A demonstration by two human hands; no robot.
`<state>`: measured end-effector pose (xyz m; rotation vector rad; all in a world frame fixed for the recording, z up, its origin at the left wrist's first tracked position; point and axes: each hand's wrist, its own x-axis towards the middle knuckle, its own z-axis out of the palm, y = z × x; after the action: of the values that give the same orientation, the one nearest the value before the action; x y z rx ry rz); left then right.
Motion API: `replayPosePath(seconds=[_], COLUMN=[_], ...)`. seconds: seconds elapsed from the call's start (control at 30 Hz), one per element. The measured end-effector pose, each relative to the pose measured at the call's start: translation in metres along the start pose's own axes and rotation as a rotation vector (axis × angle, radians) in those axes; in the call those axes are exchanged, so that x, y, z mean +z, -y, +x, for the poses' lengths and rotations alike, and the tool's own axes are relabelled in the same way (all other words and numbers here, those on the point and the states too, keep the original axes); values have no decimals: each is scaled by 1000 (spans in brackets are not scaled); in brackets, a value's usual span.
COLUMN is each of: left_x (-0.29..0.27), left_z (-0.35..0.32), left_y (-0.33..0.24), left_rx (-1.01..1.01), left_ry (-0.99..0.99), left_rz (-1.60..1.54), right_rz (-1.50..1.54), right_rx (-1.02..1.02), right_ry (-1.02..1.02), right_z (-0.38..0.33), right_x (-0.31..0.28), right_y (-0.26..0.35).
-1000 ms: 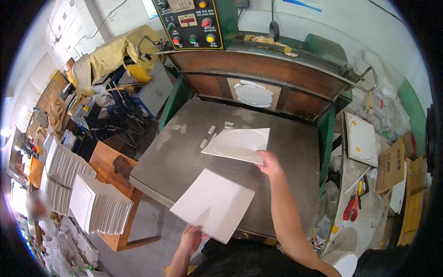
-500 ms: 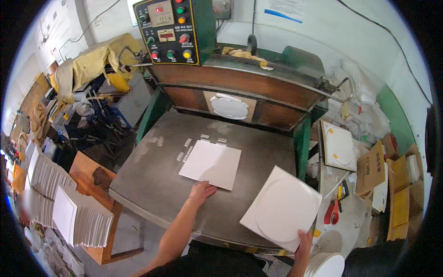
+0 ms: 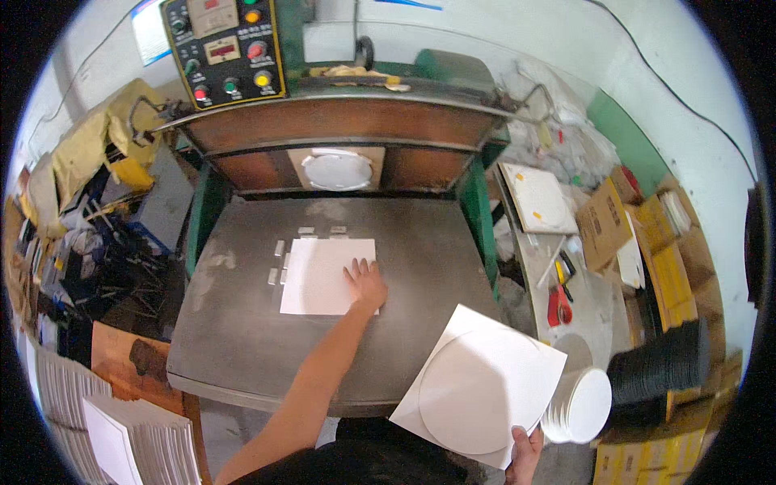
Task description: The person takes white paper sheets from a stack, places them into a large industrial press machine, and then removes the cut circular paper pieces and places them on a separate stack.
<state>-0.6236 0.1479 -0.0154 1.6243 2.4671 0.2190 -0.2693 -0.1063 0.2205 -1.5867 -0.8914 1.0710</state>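
Note:
Fingers spread, my left hand lies on the right part of a white square board. That board rests flat on the grey metal bed of a press, against small guide blocks along its left and far sides. My right hand grips the lower right corner of a second white square board, thumb on top. This one is tilted over the front right of the bed, and a large circle outline shows on it.
A stack of white round discs stands just right of my right hand. Stacked white boards are at lower left. Red-handled scissors lie on the right side table. The press head spans the back, under a control panel.
My left hand has moved from the near edge of the board onto its right part, and the board now lies squarer to the blocks. The view has shifted to the right.

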Motion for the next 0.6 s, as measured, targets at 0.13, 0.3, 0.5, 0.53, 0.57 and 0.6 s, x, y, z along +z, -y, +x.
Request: replayPosePath(seconds=[0.13, 0.3, 0.5, 0.53, 0.57, 0.6], left_x=[-7, -98, -167, -159, -146, -132], left_z=[-22, -125, -239, -244, -248, -251], left_y=[-5, -48, -92, -97, -98, -99], left_rx=[97, 278, 351, 330, 298, 269], left_ry=[-133, 379, 922, 931, 933, 935], left_rz=[-355, -1423, -1448, -1391, -1337, -1279], right_rz=[264, 432, 481, 508, 506, 506], right_rx=[200, 330, 263, 264, 261, 258], right_ry=[-70, -92, -3, 11, 25, 36], right_z=[1, -7, 5, 9, 13, 17], right_x=[-37, -77, -95, -103, -109, -116], right_y=[-65, -104, -100, -102, -106, -111])
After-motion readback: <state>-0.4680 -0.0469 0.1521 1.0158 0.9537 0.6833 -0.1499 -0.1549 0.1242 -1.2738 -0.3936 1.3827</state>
